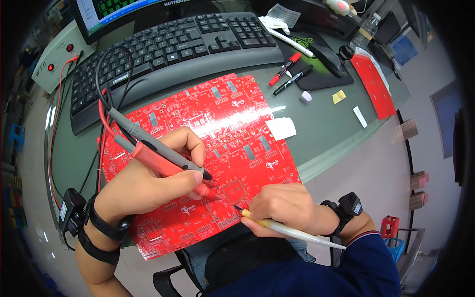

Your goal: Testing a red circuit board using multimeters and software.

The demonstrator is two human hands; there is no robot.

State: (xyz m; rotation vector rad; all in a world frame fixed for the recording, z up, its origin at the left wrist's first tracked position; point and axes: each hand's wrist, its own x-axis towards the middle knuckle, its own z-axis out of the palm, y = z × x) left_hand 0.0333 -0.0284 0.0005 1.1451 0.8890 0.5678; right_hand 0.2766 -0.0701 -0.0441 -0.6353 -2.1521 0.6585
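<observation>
A large red printed circuit board panel (232,161) lies on the desk and reaches over its near edge. My left hand (153,190) is closed around two test probes, a grey-and-black probe (153,146) and a red probe (156,163). Both tips point down at the board's middle, close together; whether they touch it I cannot tell. Just to the right, my right hand (284,208) pinches a slim brush (292,232) with a pale tapered handle, yellow collar and dark tip. That tip is at the board, near a square chip footprint.
Behind the board stand a black keyboard (168,49) and a monitor (123,15). Probe leads run left toward a white instrument box (62,54). Farther right are a red marker (284,69), a black marker (293,80), a mouse (324,57), a bottle (365,30) and a red board strip (373,86).
</observation>
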